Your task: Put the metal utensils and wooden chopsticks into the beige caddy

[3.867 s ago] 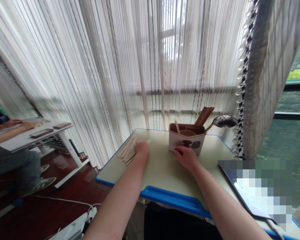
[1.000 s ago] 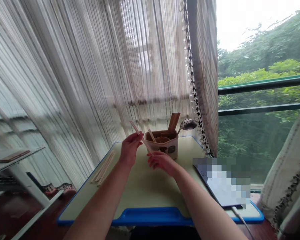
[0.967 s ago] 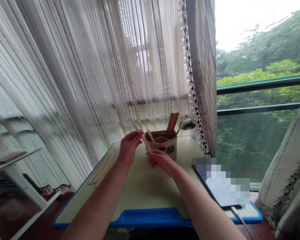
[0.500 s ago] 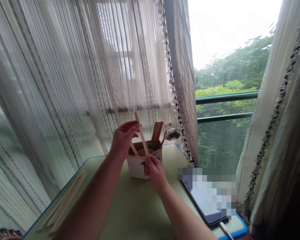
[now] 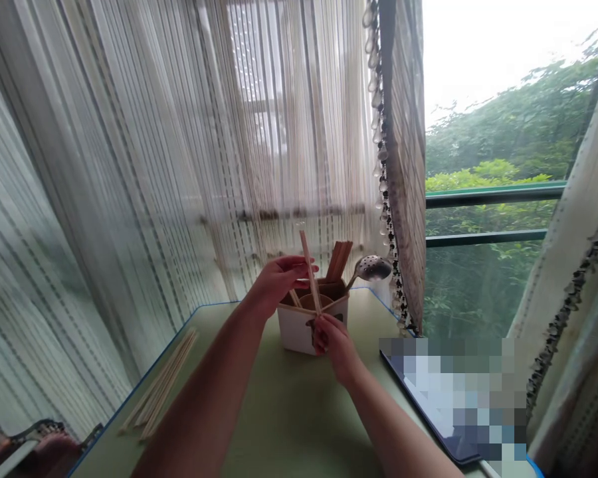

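A slim set of pale chopsticks (image 5: 315, 292), their number unclear, stands slightly tilted above the table (image 5: 259, 411), in front of the utensil holder (image 5: 292, 330). The right hand (image 5: 333, 340) pinches their lower end; the left hand (image 5: 284, 275) curls its fingers loosely about the upper part. This looks like an aligning step; the next move likely calls for a steady two-handed hold. Brown chopsticks (image 5: 339, 261) and a perforated skimmer (image 5: 373, 268) rise from the holder; loose chopsticks (image 5: 164, 382) lie to the left.
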The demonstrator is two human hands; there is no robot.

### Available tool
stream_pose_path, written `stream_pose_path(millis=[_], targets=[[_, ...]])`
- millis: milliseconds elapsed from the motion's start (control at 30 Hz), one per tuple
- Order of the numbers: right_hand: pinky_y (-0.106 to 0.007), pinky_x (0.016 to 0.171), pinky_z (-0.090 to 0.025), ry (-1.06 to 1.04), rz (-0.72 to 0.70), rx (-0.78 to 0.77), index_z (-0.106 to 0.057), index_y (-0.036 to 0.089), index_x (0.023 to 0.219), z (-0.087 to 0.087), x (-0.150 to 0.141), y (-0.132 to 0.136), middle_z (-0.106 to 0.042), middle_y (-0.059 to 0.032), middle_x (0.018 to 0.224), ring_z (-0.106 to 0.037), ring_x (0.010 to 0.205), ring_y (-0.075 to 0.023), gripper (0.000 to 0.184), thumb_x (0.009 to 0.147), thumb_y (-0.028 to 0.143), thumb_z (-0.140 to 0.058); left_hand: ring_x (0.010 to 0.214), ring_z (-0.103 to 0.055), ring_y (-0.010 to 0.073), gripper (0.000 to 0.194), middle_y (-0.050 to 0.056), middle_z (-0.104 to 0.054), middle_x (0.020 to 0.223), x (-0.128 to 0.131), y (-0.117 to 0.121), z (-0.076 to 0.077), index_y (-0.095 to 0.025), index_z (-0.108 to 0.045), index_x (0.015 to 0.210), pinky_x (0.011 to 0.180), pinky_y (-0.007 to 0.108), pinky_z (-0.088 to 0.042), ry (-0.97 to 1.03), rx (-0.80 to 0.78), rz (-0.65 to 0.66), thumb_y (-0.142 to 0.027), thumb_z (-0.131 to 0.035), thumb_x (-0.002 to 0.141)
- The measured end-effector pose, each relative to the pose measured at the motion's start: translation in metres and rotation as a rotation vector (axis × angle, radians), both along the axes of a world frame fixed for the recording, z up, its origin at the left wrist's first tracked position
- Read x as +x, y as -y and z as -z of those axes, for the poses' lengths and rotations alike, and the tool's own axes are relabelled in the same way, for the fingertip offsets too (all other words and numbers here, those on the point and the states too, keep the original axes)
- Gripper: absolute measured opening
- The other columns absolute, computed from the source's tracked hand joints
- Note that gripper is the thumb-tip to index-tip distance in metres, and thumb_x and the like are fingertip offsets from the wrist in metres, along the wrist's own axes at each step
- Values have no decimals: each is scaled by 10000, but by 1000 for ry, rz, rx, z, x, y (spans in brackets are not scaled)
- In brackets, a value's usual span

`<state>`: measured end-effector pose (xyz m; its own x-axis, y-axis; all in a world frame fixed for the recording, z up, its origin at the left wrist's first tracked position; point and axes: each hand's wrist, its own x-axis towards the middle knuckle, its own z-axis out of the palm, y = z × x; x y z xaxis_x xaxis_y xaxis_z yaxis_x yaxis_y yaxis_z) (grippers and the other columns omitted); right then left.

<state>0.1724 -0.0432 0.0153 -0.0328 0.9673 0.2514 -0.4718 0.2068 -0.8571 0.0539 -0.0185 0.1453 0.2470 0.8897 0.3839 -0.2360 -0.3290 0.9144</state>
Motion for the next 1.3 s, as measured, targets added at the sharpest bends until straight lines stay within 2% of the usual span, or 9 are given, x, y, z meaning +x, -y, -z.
stream_pose_path(millis=[200, 367, 467, 667, 767, 967, 1167, 1233, 1300], targets=[[-208, 386, -253, 175, 154, 103, -535, 178, 689, 0, 0, 0, -377, 69, 427, -338, 383, -72, 346, 781, 511, -515, 710, -655, 190, 285, 101, -696, 823, -5, 4, -4, -119, -669, 823, 543, 262, -523, -2, 149, -100, -297, -743, 613], [-211, 412, -292, 258, 303, 196, -554, 191, 851, 1, 2, 2, -469, 48, 552, -370, 444, -82, 281, 774, 462, -567, 649, -639, 149, 255, 72, -694, 785, -10, 1, -8, -133, -662, 823, 495, 221, -509, 55, 279, -306, -297, -719, 638], [-215, 429, -310, 343, 324, 236, -561, 193, 885, 1, 2, 3, -469, 43, 558, -395, 467, -94, 263, 784, 437, -559, 633, -638, 157, 254, 62, -686, 730, -14, 1, -9, -130, -664, 800, 469, 225, -507, 48, 311, -420, -309, -722, 629], [-220, 451, -356, 368, 375, 264, -546, 202, 958, 2, 4, 5, -482, 41, 589, -429, 494, -106, 270, 780, 403, -556, 585, -621, 159, 237, 54, -667, 651, -22, -2, -5, -137, -688, 754, 450, 227, -474, -82, 327, -481, -319, -731, 609], [-219, 466, -358, 394, 370, 269, -548, 202, 960, 4, 4, 4, -480, 33, 610, -430, 521, -109, 258, 789, 395, -545, 587, -603, 155, 191, 43, -659, 631, -26, -7, -3, -158, -693, 708, 534, 251, -477, -169, 361, -536, -310, -735, 601], [-222, 516, -372, 466, 404, 283, -559, 212, 976, 10, 4, 1, -482, 28, 630, -443, 573, -115, 242, 795, 371, -544, 750, -607, 205, 110, 49, -664, 698, -31, -19, 2, -200, -701, 647, 763, 329, -450, -383, 407, -705, -280, -738, 580], [-221, 498, -369, 389, 331, 273, -568, 214, 970, 7, 4, 3, -467, 40, 618, -445, 538, -102, 244, 766, 348, -583, 689, -592, 201, 89, 51, -652, 650, -32, -30, 11, -195, -698, 623, 729, 327, -439, -399, 349, -600, -228, -724, 544], [-223, 474, -368, 291, 197, 214, -577, 208, 957, 1, 3, 7, -487, 37, 627, -476, 515, -102, 255, 745, 349, -594, 653, -585, 189, 88, 54, -652, 651, -32, -32, 13, -184, -698, 631, 706, 320, -437, -435, 343, -581, -231, -705, 557], [-234, 462, -382, 197, -20, 110, -602, 183, 904, -5, 2, 11, -529, 12, 658, -528, 519, -121, 247, 742, 368, -576, 649, -588, 184, 104, 58, -660, 676, -32, -32, 14, -174, -696, 657, 684, 311, -437, -518, 350, -584, -247, -676, 586]])
